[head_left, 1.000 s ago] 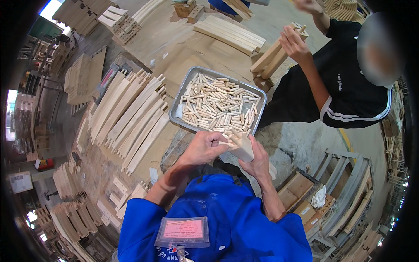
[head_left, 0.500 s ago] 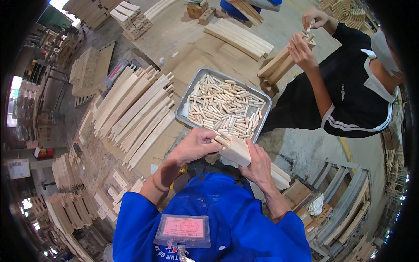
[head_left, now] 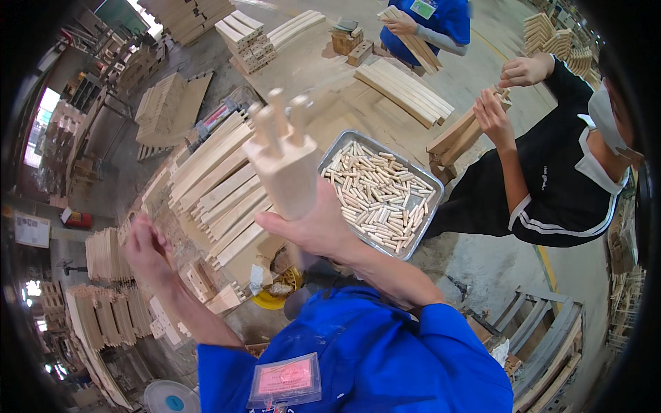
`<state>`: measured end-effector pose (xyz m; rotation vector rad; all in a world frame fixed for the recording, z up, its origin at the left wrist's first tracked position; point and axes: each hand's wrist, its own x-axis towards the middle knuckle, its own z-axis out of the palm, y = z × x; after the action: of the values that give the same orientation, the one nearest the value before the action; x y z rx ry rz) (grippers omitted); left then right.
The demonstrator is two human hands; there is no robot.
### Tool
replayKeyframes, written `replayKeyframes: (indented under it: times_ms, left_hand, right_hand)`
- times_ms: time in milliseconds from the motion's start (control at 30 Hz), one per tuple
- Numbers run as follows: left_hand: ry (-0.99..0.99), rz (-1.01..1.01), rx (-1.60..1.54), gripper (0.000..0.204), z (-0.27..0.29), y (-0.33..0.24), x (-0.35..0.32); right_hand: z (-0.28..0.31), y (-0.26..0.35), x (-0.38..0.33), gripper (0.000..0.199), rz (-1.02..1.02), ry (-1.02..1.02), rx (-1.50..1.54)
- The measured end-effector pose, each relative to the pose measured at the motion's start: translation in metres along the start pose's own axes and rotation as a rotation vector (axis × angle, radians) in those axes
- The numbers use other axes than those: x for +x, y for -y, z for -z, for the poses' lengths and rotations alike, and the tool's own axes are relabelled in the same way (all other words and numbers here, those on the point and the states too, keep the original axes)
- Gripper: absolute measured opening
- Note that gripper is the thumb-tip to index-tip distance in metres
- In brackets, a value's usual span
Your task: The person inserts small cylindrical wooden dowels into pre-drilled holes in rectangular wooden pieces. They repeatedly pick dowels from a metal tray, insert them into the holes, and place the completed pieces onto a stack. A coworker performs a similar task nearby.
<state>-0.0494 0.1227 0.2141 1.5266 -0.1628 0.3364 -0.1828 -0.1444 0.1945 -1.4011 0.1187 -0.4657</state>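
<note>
My right hand (head_left: 313,227) holds up a pale wooden piece (head_left: 284,172) with three dowel pegs sticking out of its upper end. It is raised in front of a metal tray (head_left: 330,153) filled with several short wooden dowels (head_left: 379,196). My left hand (head_left: 146,248) has swung out to the left, low over the stacked wooden slats (head_left: 213,186), with its fingers curled; whether it holds anything is unclear.
A person in black (head_left: 551,179) stands at the right, working on a wooden piece (head_left: 461,134). Another person in blue (head_left: 430,24) handles slats at the far end. More slat stacks (head_left: 403,86) lie on the table. A yellow roll (head_left: 279,289) sits below the slats.
My right hand has lifted the wooden piece up toward the camera, pegs upward. My left hand has let go of it and moved out to the left.
</note>
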Motion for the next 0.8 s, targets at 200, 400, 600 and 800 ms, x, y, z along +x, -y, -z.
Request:
replayKeyframes:
  times_ms: [200,400,600,800]
  left_hand:
    - [-0.137,0.155,0.456,0.047,0.056,0.129,-0.153]
    - [-0.350,-0.117,-0.088,0.090,-0.065,0.033,-0.160]
    - [0.112,-0.073,0.036,0.055,-0.054,0.052,-0.155]
    - [0.328,0.037,0.025,0.060,-0.095,0.115,-0.160]
  right_hand:
    - [-0.076,-0.059,0.006,0.059,-0.651,-0.058,1.126]
    - [-0.101,-0.131,-0.056,0.070,-1.043,0.013,1.428]
    - [-0.087,-0.145,-0.078,0.086,-0.943,-0.033,1.596]
    - [-0.036,-0.214,-0.063,0.073,-1.065,-0.127,1.330]
